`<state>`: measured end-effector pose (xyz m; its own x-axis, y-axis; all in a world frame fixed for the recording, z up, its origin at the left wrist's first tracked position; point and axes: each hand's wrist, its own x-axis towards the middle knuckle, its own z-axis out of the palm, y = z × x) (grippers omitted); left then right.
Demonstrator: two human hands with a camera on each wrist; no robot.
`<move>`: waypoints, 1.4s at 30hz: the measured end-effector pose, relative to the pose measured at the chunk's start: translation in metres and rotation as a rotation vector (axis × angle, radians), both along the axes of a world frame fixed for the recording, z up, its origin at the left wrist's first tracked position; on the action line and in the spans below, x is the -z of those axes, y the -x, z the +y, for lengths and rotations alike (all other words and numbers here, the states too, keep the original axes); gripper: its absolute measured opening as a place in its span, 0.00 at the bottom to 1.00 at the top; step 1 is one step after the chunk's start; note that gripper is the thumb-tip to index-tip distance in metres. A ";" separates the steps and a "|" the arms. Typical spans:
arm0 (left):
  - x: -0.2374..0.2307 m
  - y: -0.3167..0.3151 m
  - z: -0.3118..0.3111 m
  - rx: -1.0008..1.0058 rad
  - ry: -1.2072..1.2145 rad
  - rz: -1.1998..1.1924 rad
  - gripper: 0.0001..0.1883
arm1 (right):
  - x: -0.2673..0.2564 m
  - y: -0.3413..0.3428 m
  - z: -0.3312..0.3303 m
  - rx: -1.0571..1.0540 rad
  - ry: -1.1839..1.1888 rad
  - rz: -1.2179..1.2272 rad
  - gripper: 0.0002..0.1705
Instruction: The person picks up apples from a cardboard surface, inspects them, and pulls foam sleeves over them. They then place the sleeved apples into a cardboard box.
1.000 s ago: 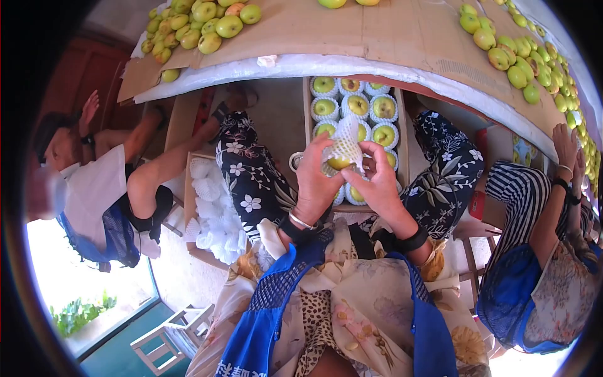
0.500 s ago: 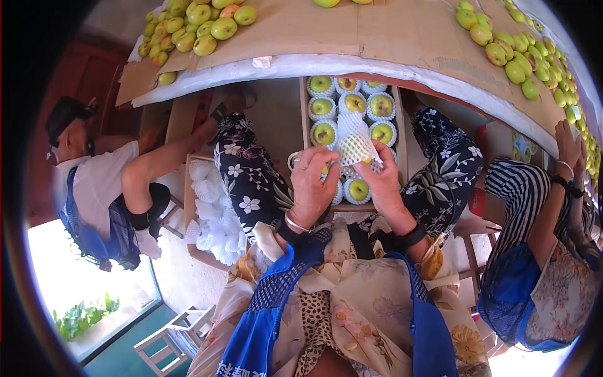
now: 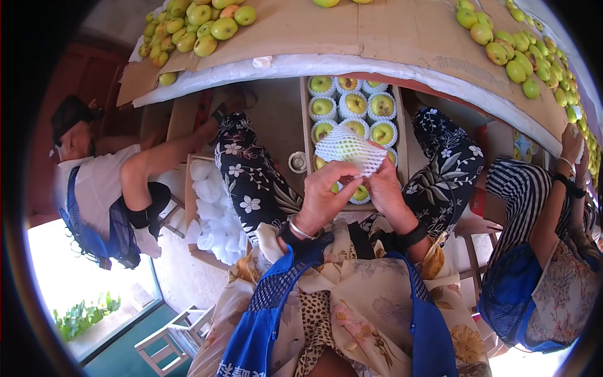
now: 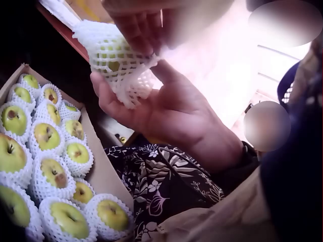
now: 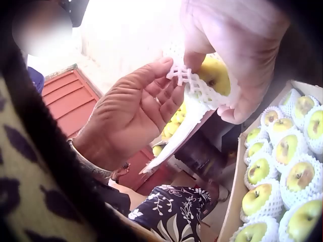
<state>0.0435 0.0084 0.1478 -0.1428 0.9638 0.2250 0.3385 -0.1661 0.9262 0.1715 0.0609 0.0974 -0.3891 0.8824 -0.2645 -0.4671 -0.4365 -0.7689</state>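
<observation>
A yellow-green apple (image 5: 216, 75) sits inside a white foam net sleeve (image 3: 349, 149), above the box of apples. The right hand (image 3: 385, 187) holds the sleeved apple, its thumb and fingers round the side, as the left wrist view shows. The left hand (image 3: 325, 191) pinches the sleeve's open edge between thumb and fingers; a silver bangle is on that wrist. In the right wrist view the apple's stem end shows through the sleeve's opening. Below the hands, the cardboard box (image 3: 402, 125) holds rows of apples, each in a white foam net.
On the left, another box holds piled white foam nets (image 3: 213, 210). A cardboard-covered table (image 3: 408, 38) spans the front, with loose apples (image 3: 201, 25) heaped on it. A small metal ring-shaped object (image 3: 297, 162) lies left of the apple box. Two people sit at either side.
The sleeved apple has tipped from upright to lying sideways, its net's closed end now toward the left. The left hand's fingers have shifted along the net's edge. The right hand stays close beside it.
</observation>
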 end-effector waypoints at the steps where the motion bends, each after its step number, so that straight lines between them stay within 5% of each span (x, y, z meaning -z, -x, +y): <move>1: -0.007 0.001 0.002 0.080 0.059 -0.050 0.09 | 0.005 -0.002 0.000 0.001 0.001 0.000 0.29; 3: -0.010 0.005 0.001 0.157 0.116 -0.099 0.09 | 0.012 -0.007 0.003 0.015 0.057 0.077 0.29; 5: -0.004 0.013 -0.004 -0.001 0.080 -0.397 0.08 | 0.003 -0.013 0.007 -0.021 0.089 0.090 0.26; 10: -0.015 0.024 0.029 -0.305 0.072 -0.386 0.16 | -0.009 -0.015 0.005 -0.140 0.068 0.084 0.23; 13: 0.019 0.031 0.033 -0.108 0.225 -0.481 0.21 | -0.010 -0.012 0.001 -0.173 0.070 0.032 0.26; 15: 0.027 0.031 0.033 0.084 0.376 -0.989 0.22 | -0.007 -0.010 0.001 -0.185 0.059 0.041 0.24; 16: 0.030 0.028 0.031 0.075 0.331 -0.931 0.20 | -0.008 -0.011 0.000 -0.181 0.062 0.038 0.24; 22: 0.039 0.019 0.021 -0.004 0.376 -1.091 0.14 | -0.016 -0.006 -0.002 -0.170 -0.338 -0.356 0.24; 24: 0.072 0.018 0.017 -0.087 0.376 -0.984 0.16 | -0.042 -0.003 0.003 -0.303 -0.731 -0.906 0.28; 25: 0.082 0.019 0.018 -0.172 0.364 -0.871 0.18 | -0.061 -0.005 0.006 -0.298 -0.732 -0.906 0.28; 26: 0.064 0.025 0.020 -0.055 0.428 -1.566 0.20 | -0.084 -0.005 0.007 -0.370 -0.693 -0.912 0.29; 28: 0.045 0.029 0.021 -0.060 0.422 -1.618 0.21 | -0.107 -0.007 0.010 -0.450 -0.661 -0.912 0.31; 30: 0.048 0.040 0.017 0.063 0.402 -1.767 0.23 | -0.113 -0.020 0.018 -0.171 -0.440 -0.591 0.35; 34: 0.039 0.043 0.017 0.173 0.382 -1.872 0.26 | -0.103 -0.032 0.021 -0.061 -0.685 -0.548 0.29; 36: 0.038 0.039 0.018 0.118 0.396 -1.818 0.26 | -0.110 -0.024 0.012 -0.127 -0.991 -0.631 0.20; 42: 0.048 0.038 0.015 -0.020 0.480 -1.594 0.27 | -0.076 0.000 0.013 -0.188 -1.097 -0.807 0.16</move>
<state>0.0054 0.0234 0.0996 0.0649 0.8929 -0.4455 -0.9356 0.2098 0.2841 0.1718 0.0734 0.1730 -0.5971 0.7356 0.3198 0.2676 0.5585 -0.7851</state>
